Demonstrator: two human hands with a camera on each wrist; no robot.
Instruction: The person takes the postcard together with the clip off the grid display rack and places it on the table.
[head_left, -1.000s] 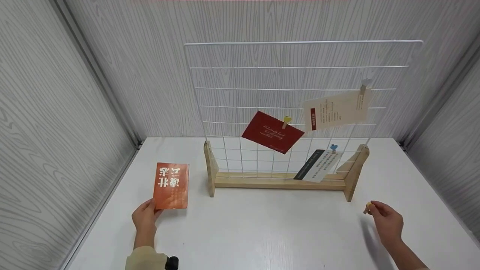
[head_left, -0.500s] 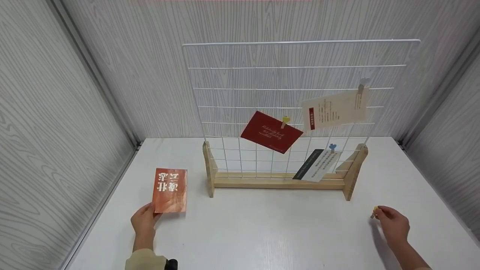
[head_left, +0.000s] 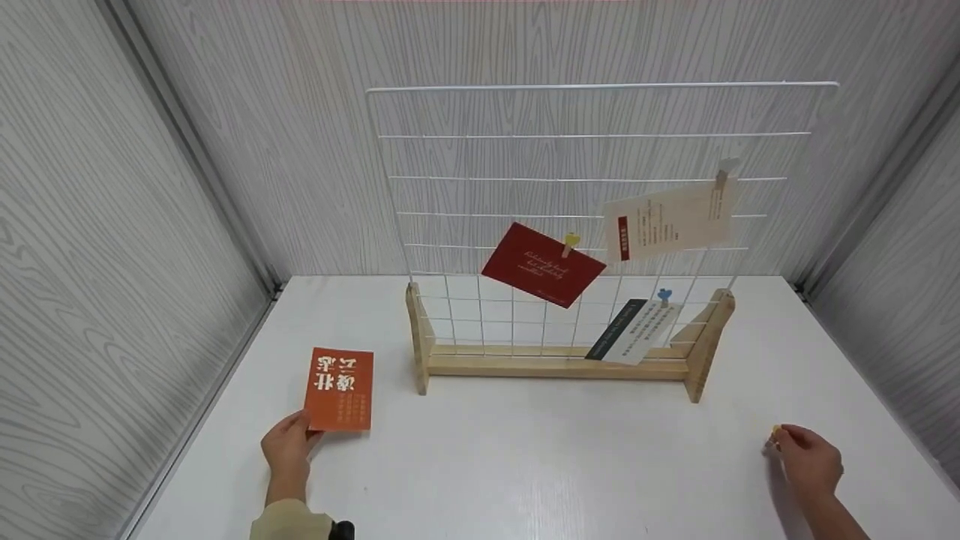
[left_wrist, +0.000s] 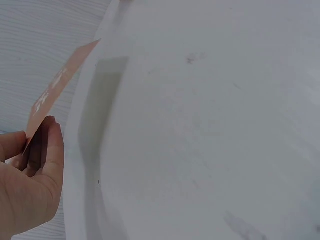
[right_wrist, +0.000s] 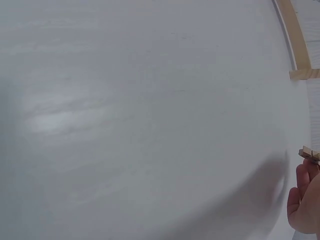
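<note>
In the head view, at 8 o'clock, just above tabletop (head_left: 525,457): orange card (head_left: 340,388), pinched by one near corner at 7 o'clock in left hand (head_left: 286,446). Closed firmly there, with thumb on printed face and fingers behind. Flat, upright rectangle, solid orange. Across the far half, big white characters in two rows, apparently upside down as seen from the head; below them, toward 4 o'clock, small faint lines too fine to read. Paler and pinkish in the left wrist view, seen nearly edge-on, slanting up and away toward 1 o'clock, with a long shadow cast beside it. Pale sleeve (head_left: 289,520) at 6 o'clock of the hand.

At 4 o'clock in the head view: right hand (head_left: 814,459), with thumb and forefinger closed on small peg (head_left: 775,433). Yellow at the top; bare wood at the end jutting past the fingers in the right wrist view.

Near centre, standing on tabletop: rack (head_left: 555,367), white wire grid on wooden base. Clipped to it: red card (head_left: 544,264), tilted, under yellow peg (head_left: 571,244); at 2 o'clock of that, cream card (head_left: 667,221); at 4 o'clock, black-and-white card (head_left: 634,332), under blue peg (head_left: 664,295).
</note>
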